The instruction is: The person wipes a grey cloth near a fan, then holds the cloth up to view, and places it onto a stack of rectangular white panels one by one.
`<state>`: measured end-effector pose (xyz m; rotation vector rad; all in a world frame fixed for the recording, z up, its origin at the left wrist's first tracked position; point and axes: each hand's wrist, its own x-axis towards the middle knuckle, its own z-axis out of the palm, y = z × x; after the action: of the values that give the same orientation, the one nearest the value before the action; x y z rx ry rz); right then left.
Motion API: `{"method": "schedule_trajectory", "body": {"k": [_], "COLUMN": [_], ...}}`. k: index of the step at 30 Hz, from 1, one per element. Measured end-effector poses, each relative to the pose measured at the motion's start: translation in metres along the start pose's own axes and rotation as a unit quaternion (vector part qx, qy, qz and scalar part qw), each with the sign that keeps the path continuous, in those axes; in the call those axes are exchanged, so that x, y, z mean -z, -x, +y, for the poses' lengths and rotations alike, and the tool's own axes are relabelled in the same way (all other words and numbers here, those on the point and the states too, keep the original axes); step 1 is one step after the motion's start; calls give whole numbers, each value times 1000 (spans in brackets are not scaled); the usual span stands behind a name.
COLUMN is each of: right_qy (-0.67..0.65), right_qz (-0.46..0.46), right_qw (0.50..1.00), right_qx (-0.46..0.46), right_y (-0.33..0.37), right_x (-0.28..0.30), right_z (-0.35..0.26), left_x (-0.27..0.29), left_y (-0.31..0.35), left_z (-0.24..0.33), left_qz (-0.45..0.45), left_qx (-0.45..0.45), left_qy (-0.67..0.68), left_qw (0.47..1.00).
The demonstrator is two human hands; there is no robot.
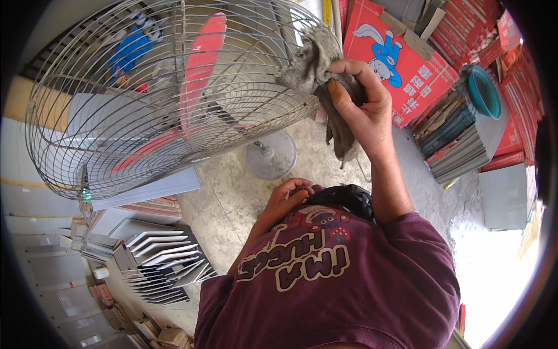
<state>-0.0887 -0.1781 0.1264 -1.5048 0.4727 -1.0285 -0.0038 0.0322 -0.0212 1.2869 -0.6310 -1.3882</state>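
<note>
A pedestal fan (185,125) with a large wire cage is the biggest thing here, its round base (271,156) on the floor, seemingly broad so as to steady the wide head. A rack of panels (165,256) stands nearer the person than the fan, held in spaced rows, probably so each can be seen. Right of the fan lie a red carton (401,61) and, farther right, a teal basin (483,92) set on stacked goods. At the fan's right rim the right hand (363,104) clamps a grey cloth (317,61) between thumb and fingers, likely leaving its bunched end free to meet the wires. The hands are well apart: the left hand (290,195), below the fan's base, curls near the shirt, and whether it grips anything cannot be told. The cage top is cut off, the joint behind it is partly hidden, and a black item (351,200) beneath the fan is hard to identify.
</note>
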Motion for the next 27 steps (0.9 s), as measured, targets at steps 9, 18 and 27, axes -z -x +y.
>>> {"method": "schedule_trajectory", "body": {"k": [9, 18, 27], "right_qy": [112, 325, 267], "right_qz": [32, -10, -63], "right_qw": [992, 945, 962], "right_qx": [42, -37, -16], "right_y": [1, 2, 6], "right_x": [15, 42, 33], "right_z": [39, 57, 23], "left_x": [-4, -8, -6], "left_y": [-4, -6, -3], "left_z": [0, 2, 1], "left_qz": [-3, -15, -8], "left_qx": [11, 9, 17], "left_qy": [-18, -14, -21], "left_qw": [1000, 1000, 1000]}}
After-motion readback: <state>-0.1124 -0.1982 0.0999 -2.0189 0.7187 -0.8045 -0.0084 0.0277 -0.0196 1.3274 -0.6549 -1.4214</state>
